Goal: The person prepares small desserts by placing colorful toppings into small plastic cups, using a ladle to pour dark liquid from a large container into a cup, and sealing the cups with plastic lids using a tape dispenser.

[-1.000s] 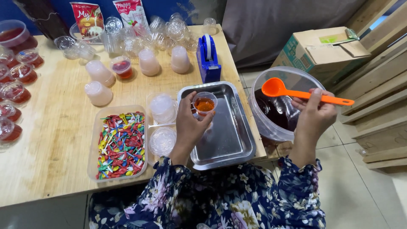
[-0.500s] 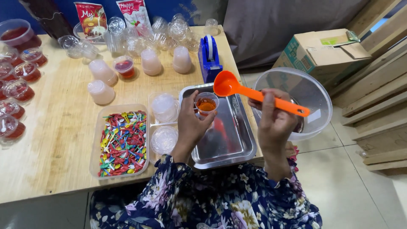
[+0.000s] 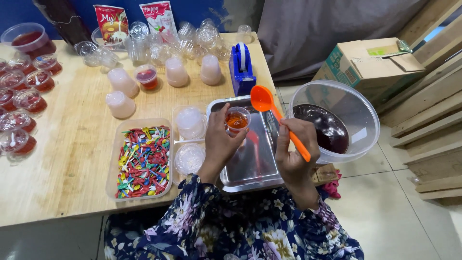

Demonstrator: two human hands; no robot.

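My left hand (image 3: pixel 219 142) holds a small clear cup (image 3: pixel 237 119) of reddish liquid above a steel tray (image 3: pixel 250 168). My right hand (image 3: pixel 294 156) grips the handle of an orange ladle (image 3: pixel 276 115), whose bowl sits just right of the cup's rim, over the tray. To the right, off the table's edge, stands a large clear bowl (image 3: pixel 358 113) with dark red liquid in it.
A tub of coloured plastic picks (image 3: pixel 143 156) and stacked lids (image 3: pixel 189 139) lie left of the tray. Filled sealed cups (image 3: pixel 21 120) line the far left. Upturned cup stacks (image 3: pixel 175 72), a blue tape dispenser (image 3: pixel 240 67), packets and a cardboard box (image 3: pixel 368 60) are farther off.
My right hand has carried the ladle leftward from over the big bowl to beside the small cup. My left hand has kept the cup over the tray.
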